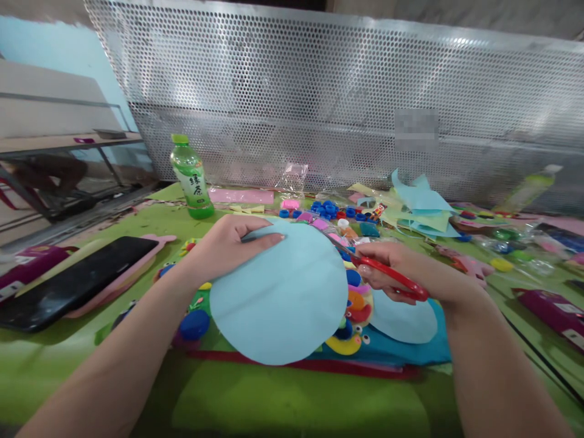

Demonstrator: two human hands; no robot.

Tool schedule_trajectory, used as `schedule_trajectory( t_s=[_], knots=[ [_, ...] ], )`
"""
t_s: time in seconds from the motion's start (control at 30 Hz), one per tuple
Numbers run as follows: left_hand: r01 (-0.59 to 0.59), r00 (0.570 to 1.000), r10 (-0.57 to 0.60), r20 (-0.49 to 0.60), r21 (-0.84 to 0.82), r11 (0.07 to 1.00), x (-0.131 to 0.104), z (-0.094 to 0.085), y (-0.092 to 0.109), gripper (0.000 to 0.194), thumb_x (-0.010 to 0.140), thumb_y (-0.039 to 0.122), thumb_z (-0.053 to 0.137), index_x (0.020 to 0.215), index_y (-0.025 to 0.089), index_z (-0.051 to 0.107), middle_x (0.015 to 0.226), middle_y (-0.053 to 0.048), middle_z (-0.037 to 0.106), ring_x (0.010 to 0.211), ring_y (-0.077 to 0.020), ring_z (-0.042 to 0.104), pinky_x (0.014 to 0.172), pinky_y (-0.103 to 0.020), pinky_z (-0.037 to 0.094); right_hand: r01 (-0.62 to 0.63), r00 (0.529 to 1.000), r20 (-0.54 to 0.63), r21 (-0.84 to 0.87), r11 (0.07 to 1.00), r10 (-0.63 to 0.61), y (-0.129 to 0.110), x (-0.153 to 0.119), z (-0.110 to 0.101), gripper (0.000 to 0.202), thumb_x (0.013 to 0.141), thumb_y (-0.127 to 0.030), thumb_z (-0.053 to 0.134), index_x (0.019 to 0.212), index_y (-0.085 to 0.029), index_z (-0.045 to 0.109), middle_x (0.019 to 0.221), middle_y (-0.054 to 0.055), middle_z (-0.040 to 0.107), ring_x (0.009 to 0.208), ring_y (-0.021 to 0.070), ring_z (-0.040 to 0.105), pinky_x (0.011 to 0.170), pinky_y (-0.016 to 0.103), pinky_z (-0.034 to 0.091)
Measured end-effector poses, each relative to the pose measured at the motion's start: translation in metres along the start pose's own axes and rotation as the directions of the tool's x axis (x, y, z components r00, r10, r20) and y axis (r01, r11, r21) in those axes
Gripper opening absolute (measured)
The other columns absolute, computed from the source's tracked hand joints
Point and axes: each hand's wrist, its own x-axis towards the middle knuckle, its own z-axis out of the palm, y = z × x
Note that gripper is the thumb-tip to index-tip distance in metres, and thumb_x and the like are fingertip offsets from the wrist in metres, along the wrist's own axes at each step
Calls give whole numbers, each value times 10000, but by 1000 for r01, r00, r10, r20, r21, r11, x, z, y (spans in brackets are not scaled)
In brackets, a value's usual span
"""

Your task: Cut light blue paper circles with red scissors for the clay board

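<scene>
A large round sheet of light blue paper is pinched at its upper left edge by my left hand, thumb on top. My right hand is closed round the red handles of the scissors, whose blades point to the upper left at the paper's upper right edge. Whether the blades are apart is hard to tell. Beneath the paper lie a teal and red flat item and colourful clay shapes with googly eyes. A smaller light blue paper piece rests below my right hand.
A green tea bottle stands at the back left. A black phone lies at the left. Blue bottle caps and paper scraps sit behind the hands. Purple packets lie at the right. A perforated metal panel closes off the back.
</scene>
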Motion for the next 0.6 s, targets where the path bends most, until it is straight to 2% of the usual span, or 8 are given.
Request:
schedule_trajectory(
  t_s=[0.2,0.4,0.6],
  knots=[
    [-28,1000,27,16,44,999,1,1,-2,312,765,468,531,791,193,677,683,-27,657,579,-152,584,480,-231,441,-27,997,74,106,994,19,4,0,-1,288,877,-411,451,707,-202,352,548,-74,326,380,30,260,355,180,238],
    [-66,998,64,28,80,995,1,4,-2,324,778,467,507,746,186,666,663,-15,641,579,-143,568,495,-230,434,-55,994,102,231,971,32,12,3,1,276,871,-415,478,727,-208,364,536,-79,287,406,40,202,375,191,186],
    [-83,996,78,51,107,991,3,6,-5,326,773,464,512,706,179,653,674,-14,632,587,-136,560,488,-221,418,-50,991,132,287,957,12,13,6,1,186,902,-326,423,760,-207,401,550,-73,297,413,49,171,383,204,177]
  ],
)
